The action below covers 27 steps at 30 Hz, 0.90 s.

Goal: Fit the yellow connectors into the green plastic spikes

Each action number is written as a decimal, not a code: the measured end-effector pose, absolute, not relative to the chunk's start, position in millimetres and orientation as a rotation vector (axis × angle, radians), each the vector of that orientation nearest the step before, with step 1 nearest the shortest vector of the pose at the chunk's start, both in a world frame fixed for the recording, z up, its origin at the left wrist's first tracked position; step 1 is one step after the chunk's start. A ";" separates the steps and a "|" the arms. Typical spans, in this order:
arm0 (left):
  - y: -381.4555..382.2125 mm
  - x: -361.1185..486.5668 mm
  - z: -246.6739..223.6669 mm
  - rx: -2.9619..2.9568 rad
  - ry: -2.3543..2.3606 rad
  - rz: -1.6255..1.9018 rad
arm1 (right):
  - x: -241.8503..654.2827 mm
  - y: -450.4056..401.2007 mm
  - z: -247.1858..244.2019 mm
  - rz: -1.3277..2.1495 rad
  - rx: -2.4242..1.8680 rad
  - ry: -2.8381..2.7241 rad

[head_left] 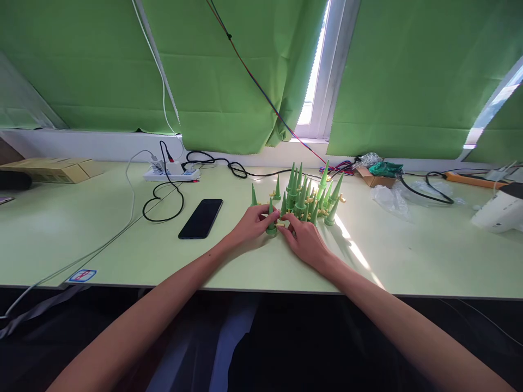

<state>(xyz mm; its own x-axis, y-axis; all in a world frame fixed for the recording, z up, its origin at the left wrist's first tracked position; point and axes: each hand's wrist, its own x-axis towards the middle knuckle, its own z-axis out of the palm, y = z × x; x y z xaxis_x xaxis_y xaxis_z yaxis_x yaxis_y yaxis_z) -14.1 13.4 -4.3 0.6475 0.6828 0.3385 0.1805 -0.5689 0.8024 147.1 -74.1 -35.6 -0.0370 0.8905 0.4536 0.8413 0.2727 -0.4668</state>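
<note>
My left hand (253,222) is closed around a slim green cone-shaped nozzle (271,224), which stands upright with its wide base at or just over the table. From its side juts a small yellow piece (280,225). The thumb and forefinger of my right hand (306,239) pinch at that yellow piece, partly covering it. Directly behind my hands a cluster of similar green cones (301,198) stands tip up, several with yellow pieces at their sides. Two more cones stand apart, one beyond my left hand (254,196) and another farther back (277,189).
A black phone (201,219) lies left of my hands. Behind it are a white power strip (171,173) and looped black cables (237,170). Back right, a small cardboard box (370,177) holds green plastic; clear plastic bags (390,200) lie beside it. A white device (500,209) sits far right.
</note>
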 end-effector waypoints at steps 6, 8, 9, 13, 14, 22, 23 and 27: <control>13.8 -13.6 -8.5 2.118 0.683 0.840 | 147.5 -73.3 -37.2 0.046 -1.581 -1.919; 13.3 -13.2 -10.1 2.112 0.677 0.830 | 147.0 -73.5 -37.1 0.051 -1.591 -1.927; 12.9 -12.9 -10.6 2.110 0.673 0.832 | 146.8 -73.6 -37.1 0.053 -1.599 -1.930; 10.7 -12.3 -9.8 2.125 0.673 0.849 | 146.5 -73.0 -38.0 0.040 -1.626 -1.937; 10.2 -12.3 -8.9 2.131 0.676 0.849 | 146.6 -72.7 -38.5 0.033 -1.630 -1.941; 8.7 -13.9 -5.5 2.095 0.648 0.814 | 146.7 -72.2 -38.9 0.034 -1.637 -1.926; 8.9 -14.4 -5.5 2.072 0.636 0.808 | 146.5 -72.4 -38.3 0.046 -1.625 -1.918; 10.2 -17.1 -4.1 1.917 0.529 0.782 | 146.0 -73.0 -36.9 0.078 -1.553 -1.860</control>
<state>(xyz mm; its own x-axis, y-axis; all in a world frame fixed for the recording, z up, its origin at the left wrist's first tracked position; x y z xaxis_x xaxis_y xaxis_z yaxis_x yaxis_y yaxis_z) -17.1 10.2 -4.1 0.7000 0.6500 0.2960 0.0321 -0.4426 0.8961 146.0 -73.0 -36.9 -0.0343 0.8831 0.4679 0.8406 0.2787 -0.4644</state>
